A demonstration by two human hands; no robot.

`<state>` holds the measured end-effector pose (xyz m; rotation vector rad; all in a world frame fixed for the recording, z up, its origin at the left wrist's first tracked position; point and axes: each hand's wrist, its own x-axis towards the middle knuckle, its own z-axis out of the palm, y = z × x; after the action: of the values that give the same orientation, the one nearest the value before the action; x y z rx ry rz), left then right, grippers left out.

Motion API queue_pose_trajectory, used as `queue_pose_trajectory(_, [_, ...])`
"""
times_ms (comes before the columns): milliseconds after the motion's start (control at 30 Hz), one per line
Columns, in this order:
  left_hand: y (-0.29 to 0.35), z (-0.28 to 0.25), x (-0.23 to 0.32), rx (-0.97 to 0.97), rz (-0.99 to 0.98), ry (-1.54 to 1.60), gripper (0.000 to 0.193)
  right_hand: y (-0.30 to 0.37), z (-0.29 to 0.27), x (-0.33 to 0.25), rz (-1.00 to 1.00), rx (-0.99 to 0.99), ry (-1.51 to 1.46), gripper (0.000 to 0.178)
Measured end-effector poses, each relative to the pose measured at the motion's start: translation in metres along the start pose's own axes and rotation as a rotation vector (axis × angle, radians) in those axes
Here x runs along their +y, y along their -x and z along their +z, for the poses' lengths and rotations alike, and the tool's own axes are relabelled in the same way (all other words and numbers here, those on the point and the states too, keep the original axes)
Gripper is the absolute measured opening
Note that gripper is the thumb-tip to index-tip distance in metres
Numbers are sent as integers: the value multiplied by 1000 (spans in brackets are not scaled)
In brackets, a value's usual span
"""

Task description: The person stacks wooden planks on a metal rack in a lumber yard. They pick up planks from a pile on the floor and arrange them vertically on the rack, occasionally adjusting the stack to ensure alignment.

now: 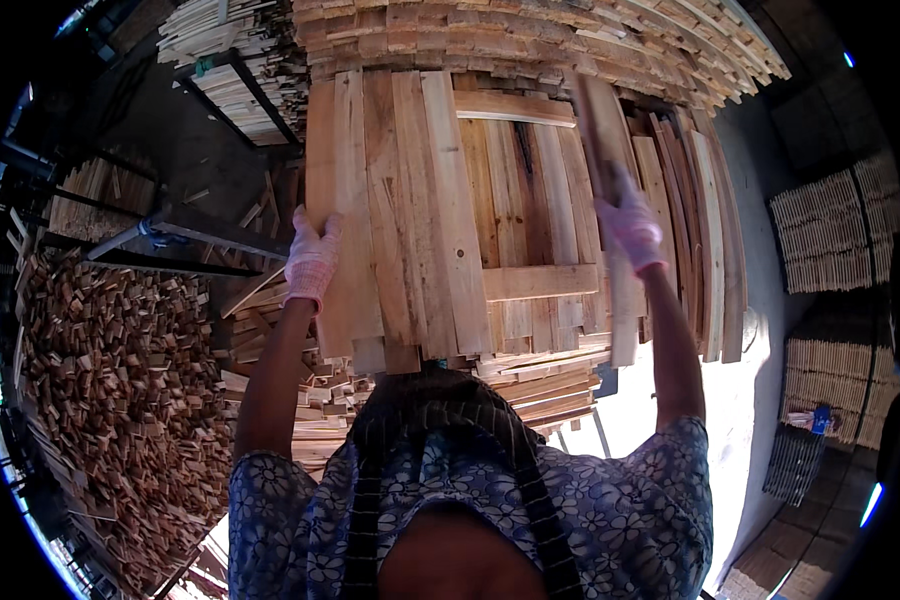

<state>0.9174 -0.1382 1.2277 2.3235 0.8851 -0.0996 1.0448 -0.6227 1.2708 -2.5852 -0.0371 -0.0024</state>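
Use the pale-gloved left hand (313,255), grip loosely open with thumb apart from fingers, as a fence at the outer edge of the leftmost board (322,150). Find the right hand (632,225) at a long board (625,310) just right of the upper crosspiece (515,108) and lower crosspiece (540,283); through the blur there, cannot tell a closed grip from a mere touch. Note five boards (410,210) side by side between left hand and crosspieces, with more boards (510,190) in a layer beneath the crosspieces. For good work, probably best to press inward evenly from both sides, bringing long edges snug without tipping any board onto its neighbour. Check the uneven near ends, and level them with the palm rather than the fingers. Beware splinters along rough edges, and steer clear of the loose boards (715,240) at far right and the tall stack (530,40) beyond
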Motion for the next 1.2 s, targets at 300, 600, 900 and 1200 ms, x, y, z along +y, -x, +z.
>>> queue_pose_trajectory(300, [-12,7,-12,9,54,39,85,4,136,-85,-368,-175,-370,54])
queue_pose_trajectory(600, [0,-4,-8,44,18,53,84,26,-11,33,562,61,700,106])
queue_pose_trajectory(900, [-2,-4,-13,48,9,44,87,27,9,40,447,90,600,102])
queue_pose_trajectory(1200, [-5,-2,-15,62,-12,14,81,-21,-17,91,291,-14,285,81])
